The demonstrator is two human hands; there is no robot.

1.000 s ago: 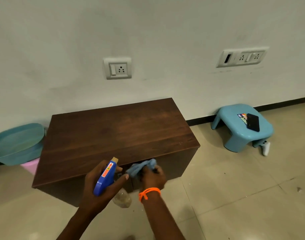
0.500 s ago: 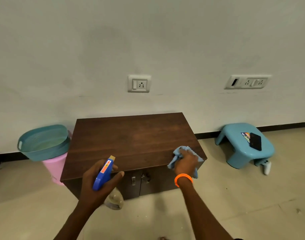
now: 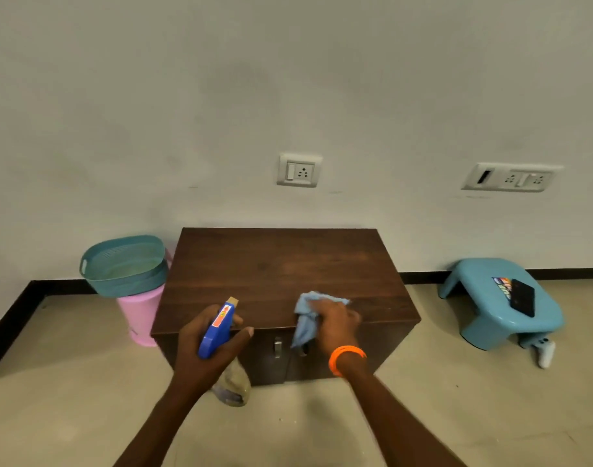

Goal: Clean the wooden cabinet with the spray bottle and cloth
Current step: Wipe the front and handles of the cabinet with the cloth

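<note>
Right hand (image 3: 339, 320) presses the blue cloth (image 3: 307, 315) on the wooden cabinet (image 3: 278, 264) at its front edge; left hand (image 3: 209, 345) beside it grips the spray bottle (image 3: 217, 326). Wiping underway; doors apparently remain.

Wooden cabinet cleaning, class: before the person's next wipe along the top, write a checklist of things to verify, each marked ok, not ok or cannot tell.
1. Cloth under right hand, on the cabinet top's front edge: ok.
2. Spray bottle gripped in left hand: ok.
3. Nozzle aimed toward the cabinet: ok.
4. Rest of the top free of objects: ok.
5. Top wet with spray: cannot tell.
6. Doors shut: ok.
</note>
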